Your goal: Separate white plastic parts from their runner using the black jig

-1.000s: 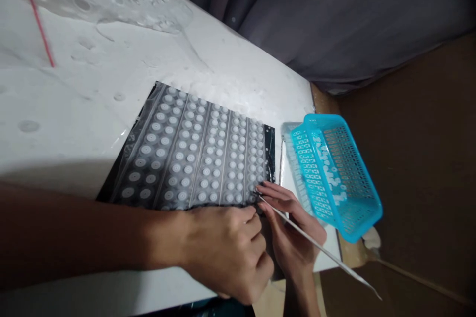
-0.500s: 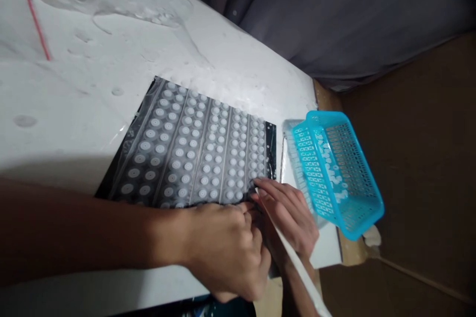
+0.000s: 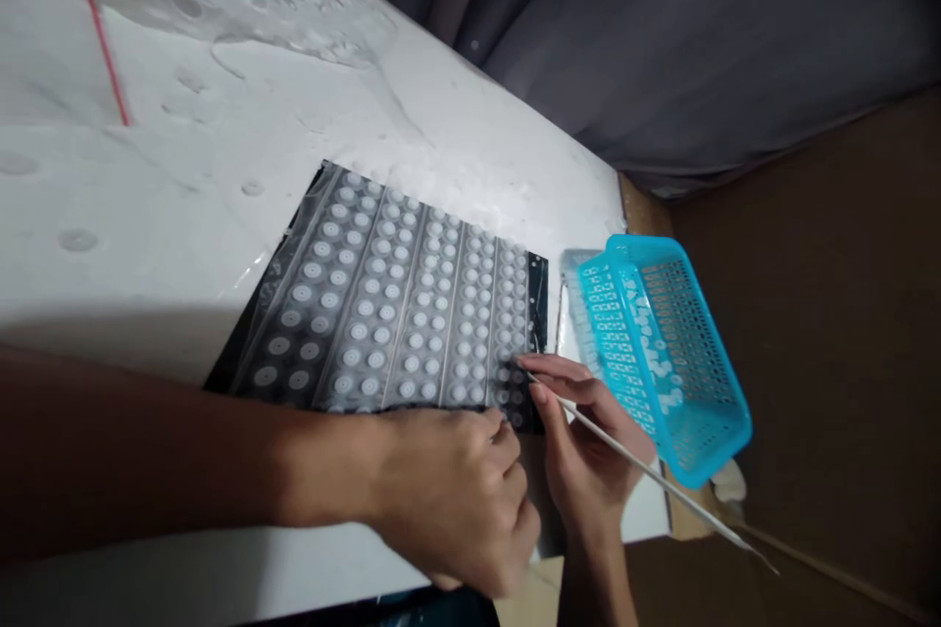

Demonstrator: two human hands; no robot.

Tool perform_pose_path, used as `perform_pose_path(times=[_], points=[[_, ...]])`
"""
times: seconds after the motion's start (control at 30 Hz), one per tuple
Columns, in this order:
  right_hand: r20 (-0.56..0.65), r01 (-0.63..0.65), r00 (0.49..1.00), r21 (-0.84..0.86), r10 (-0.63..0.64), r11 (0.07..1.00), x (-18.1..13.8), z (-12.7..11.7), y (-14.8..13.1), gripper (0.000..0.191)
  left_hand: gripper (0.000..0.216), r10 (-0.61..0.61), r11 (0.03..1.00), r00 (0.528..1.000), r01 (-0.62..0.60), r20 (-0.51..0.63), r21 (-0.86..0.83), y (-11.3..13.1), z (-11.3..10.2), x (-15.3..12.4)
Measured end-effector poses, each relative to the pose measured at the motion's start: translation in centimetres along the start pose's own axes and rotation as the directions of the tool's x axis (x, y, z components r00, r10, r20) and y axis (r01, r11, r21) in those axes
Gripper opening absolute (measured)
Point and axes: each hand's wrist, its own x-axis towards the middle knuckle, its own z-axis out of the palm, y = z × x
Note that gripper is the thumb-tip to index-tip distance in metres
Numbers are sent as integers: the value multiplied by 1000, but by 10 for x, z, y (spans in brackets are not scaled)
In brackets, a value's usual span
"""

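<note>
Head view — right hand (image 3: 588, 456) pinches thin pick (image 3: 647, 477); left hand (image 3: 448, 495) curled, pressing dotted sheet (image 3: 397, 313).

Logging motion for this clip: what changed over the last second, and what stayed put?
The right hand swung the thin white pick down steeply half a second ago, then back out; its tip is again at the near right corner of the dotted sheet. The grip on the pick held throughout. The left hand stayed fisted on the sheet's near edge. Sheet and blue basket did not visibly move on the table.
</note>
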Motion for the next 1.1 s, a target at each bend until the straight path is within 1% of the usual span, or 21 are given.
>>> perform_pose_path(times=[0.07,0.13,0.2,0.3,0.4,0.47,0.67,0.83,0.97,1.1], points=[[45,12,999,20,-13,1000,-2,-1,0,11,15,-12,1000,999,13,-51,26,-1,0,-1],[85,21,996,5,-22,1000,-5,-2,1,11,15,-20,998,996,26,-92,61,-1,1,-2],[108,28,994,-14,-27,999,-8,-3,3,11,17,-31,996,994,41,-108,85,0,1,-2],[119,71,991,-34,-67,997,-11,-4,6,13,19,-44,995,996,51,-78,87,0,1,-2],[150,172,975,-51,-163,984,-10,-5,5,18,19,-50,996,998,53,-39,72,0,-1,-2],[164,214,965,-54,-203,975,-8,-5,3,19,19,-61,996,998,63,-34,62,0,-1,-2],[152,254,958,-67,-242,965,-4,-3,0,19,19,-66,997,998,66,-5,45,0,-2,0],[140,237,964,-59,-227,970,-5,-2,2,20,19,-52,998,998,51,30,38,-1,-4,0],[161,279,951,-70,-265,958,-4,-3,3,22,16,-46,998,999,45,18,52,-1,-3,0],[209,329,930,-100,-303,939,-2,-8,2,24,14,-52,994,997,57,-54,93,2,0,0]])
